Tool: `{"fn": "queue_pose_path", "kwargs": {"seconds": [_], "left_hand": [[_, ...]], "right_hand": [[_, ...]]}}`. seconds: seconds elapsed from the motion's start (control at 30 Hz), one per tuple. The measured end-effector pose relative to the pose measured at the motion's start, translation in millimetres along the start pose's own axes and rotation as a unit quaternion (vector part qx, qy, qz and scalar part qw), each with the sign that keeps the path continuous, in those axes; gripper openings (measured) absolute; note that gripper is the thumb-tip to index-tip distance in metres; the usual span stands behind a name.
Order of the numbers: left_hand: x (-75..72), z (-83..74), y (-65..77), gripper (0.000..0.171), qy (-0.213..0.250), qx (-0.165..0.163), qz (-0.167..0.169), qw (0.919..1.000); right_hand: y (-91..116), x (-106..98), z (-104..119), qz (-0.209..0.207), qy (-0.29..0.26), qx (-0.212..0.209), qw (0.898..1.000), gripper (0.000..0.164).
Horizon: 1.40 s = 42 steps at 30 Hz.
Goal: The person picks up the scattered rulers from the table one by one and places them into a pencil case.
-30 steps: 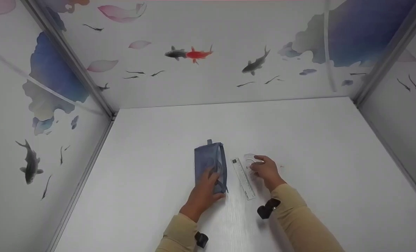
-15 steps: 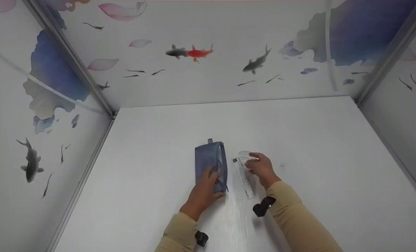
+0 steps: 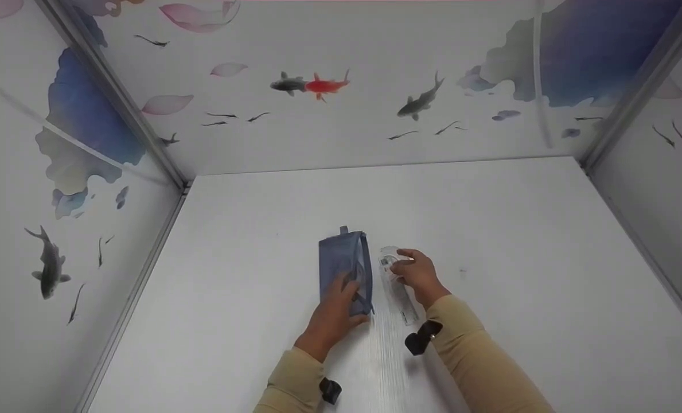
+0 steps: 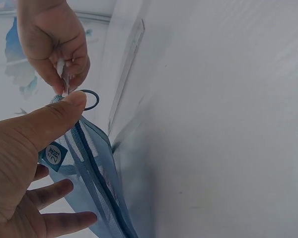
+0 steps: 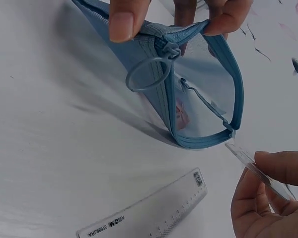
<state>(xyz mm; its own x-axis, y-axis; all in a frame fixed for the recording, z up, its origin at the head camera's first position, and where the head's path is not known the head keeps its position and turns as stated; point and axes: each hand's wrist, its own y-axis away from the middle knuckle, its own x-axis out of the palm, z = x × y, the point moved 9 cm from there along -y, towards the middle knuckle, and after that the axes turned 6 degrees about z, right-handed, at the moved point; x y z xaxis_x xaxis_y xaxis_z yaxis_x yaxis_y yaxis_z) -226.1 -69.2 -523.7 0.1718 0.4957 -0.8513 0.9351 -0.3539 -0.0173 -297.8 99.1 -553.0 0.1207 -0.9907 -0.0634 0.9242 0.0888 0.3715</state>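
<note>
My left hand (image 3: 332,312) grips a blue mesh zip pencil case (image 3: 335,255) at its near end, thumb on the zip side. The case stands on its edge, and its zipped mouth gapes to the right, with a ring pull (image 5: 148,74) hanging by it. Inside shows a small pinkish-red thing (image 5: 181,116). My right hand (image 3: 420,278) pinches a clear protractor (image 5: 260,173) between thumb and fingers, its edge pointing at the rim of the mouth. Below the protractor, a clear ruler (image 5: 149,206) lies on the table, right of the case.
A small clear piece (image 3: 463,269) lies on the white table (image 3: 249,218), right of my right hand. White panels printed with fish and petals (image 3: 341,132) close off the back and both sides.
My right hand has moved left with the protractor, from the right of the ruler to over its far end. The left hand and the pencil case have stayed in place.
</note>
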Motion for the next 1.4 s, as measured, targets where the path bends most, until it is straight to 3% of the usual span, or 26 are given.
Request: {"fn": "queue_pose_path", "kwargs": {"seconds": [0.7,0.93,1.4], "left_hand": [[1.3,0.1,-2.3,0.063,-0.013,-0.004,0.001,0.9999],[-2.1,-2.6,-2.2,0.063,-0.005,0.018,-0.014,0.9997],[-2.5,-3.4,-0.3,0.059,-0.017,0.024,-0.017,0.9994]], "right_hand": [[0.5,31.9,1.5,0.016,-0.023,-0.007,1.0,0.049],[-0.1,37.6,1.0,0.005,-0.021,-0.009,1.0,0.047],[0.6,47.4,-2.7,0.004,-0.006,-0.006,1.0,0.046]]}}
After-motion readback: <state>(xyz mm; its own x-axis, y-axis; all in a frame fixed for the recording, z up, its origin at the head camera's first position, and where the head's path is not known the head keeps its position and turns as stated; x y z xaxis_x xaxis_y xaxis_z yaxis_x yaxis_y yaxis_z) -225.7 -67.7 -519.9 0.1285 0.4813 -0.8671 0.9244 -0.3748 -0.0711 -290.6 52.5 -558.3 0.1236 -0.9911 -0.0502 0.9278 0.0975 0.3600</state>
